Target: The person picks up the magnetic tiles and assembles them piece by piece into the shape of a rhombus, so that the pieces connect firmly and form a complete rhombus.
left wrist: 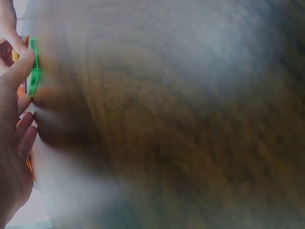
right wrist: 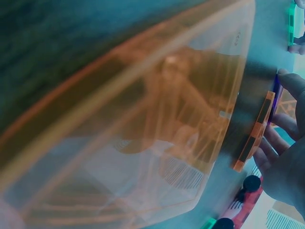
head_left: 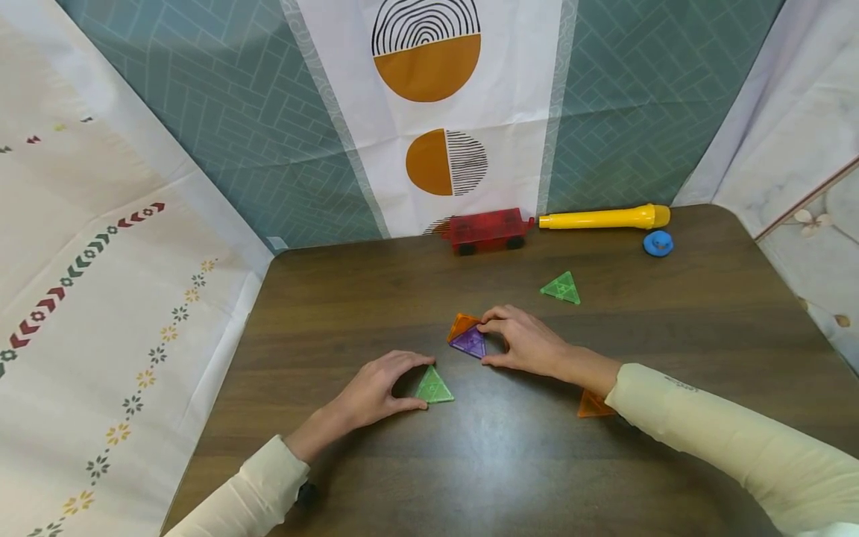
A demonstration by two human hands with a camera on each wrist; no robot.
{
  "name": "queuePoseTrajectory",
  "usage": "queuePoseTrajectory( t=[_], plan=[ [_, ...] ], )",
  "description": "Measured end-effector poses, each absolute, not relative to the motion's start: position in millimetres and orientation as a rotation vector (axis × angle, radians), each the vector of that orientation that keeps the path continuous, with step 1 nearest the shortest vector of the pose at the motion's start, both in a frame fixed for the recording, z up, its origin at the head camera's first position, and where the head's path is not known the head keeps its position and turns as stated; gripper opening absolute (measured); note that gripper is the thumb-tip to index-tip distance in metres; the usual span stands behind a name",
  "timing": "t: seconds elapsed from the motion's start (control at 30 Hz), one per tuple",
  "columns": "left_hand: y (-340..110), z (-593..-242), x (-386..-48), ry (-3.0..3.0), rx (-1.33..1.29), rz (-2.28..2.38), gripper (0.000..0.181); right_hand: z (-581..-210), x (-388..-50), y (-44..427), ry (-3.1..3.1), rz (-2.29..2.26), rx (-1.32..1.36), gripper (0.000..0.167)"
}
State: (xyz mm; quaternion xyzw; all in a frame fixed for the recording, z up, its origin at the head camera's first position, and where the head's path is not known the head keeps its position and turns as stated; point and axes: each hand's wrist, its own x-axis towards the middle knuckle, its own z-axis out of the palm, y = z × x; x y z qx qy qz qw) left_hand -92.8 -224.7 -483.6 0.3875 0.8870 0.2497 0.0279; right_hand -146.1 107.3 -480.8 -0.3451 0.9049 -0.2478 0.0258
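My left hand (head_left: 376, 389) grips a green triangle tile (head_left: 435, 387) between thumb and index finger at the middle of the table; the left wrist view shows the same tile (left wrist: 33, 67) edge-on at the fingertips. Up and to the right, my right hand (head_left: 526, 341) pinches a purple triangle tile (head_left: 471, 341). Touching that tile on its far side is an orange tile (head_left: 461, 325). In the right wrist view, the orange tile (right wrist: 255, 133) stands out beside the fingers of the right hand (right wrist: 288, 157). A small gap separates the green and purple tiles.
Another green triangle (head_left: 563, 288) lies at back right. An orange tile (head_left: 593, 404) is partly under my right forearm. Along the back edge are a red wheeled car (head_left: 488, 230), a yellow toy microphone (head_left: 604, 218) and a blue duck (head_left: 658, 244).
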Motion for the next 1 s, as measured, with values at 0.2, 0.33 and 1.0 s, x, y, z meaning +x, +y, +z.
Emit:
queuePoseTrajectory(
  t=[0.2, 0.33, 1.0],
  plan=[
    [-225.9, -485.2, -91.2, 2.709, 1.164, 0.859, 0.066, -481.3, -145.8, 106.3, 2.796, -0.758, -1.069, 0.059],
    [-226.7, -486.1, -90.4, 2.675, 1.124, 0.923, 0.066, -481.0, -146.0, 106.1, 2.797, -0.767, -1.081, 0.058],
    [-221.2, -484.7, -87.7, 2.443, 0.858, 1.332, 0.063, -479.4, -146.0, 106.2, 2.803, -0.746, -1.061, 0.058]
  ],
)
